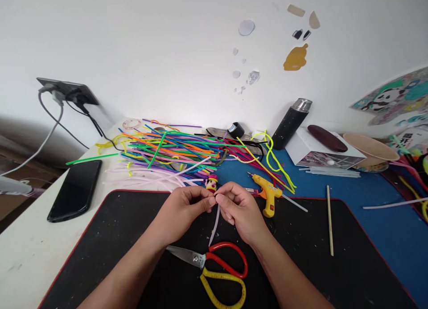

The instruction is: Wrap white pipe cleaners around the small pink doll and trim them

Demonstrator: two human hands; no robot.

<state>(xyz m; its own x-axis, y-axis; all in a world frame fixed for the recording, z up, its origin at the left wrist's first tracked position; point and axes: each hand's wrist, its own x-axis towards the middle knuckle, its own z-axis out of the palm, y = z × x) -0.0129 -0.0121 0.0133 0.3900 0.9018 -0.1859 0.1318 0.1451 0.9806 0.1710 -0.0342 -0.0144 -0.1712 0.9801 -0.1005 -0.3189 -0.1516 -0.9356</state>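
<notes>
My left hand point(192, 208) and my right hand point(239, 208) meet over the black mat, thumbs and forefingers pinched close together. Between them they hold a white pipe cleaner point(216, 226), its free end hanging down toward the scissors. The part at the fingertips is mostly covered. Just behind the hands stands a small figure point(211, 183) with a pink top and a pale face, partly hidden by the fingers. Scissors point(203, 261) with one red and one yellow handle lie on the mat below. Right of my right hand rests a yellow glue gun point(268, 194) with a glue stick in its back.
A heap of coloured pipe cleaners point(170, 148) spreads behind the mat point(297, 246). A phone point(76, 188) lies at the left. A wooden stick point(330, 220), a black thermos point(290, 124), a white box point(321, 150) and a bowl point(371, 146) are at the right.
</notes>
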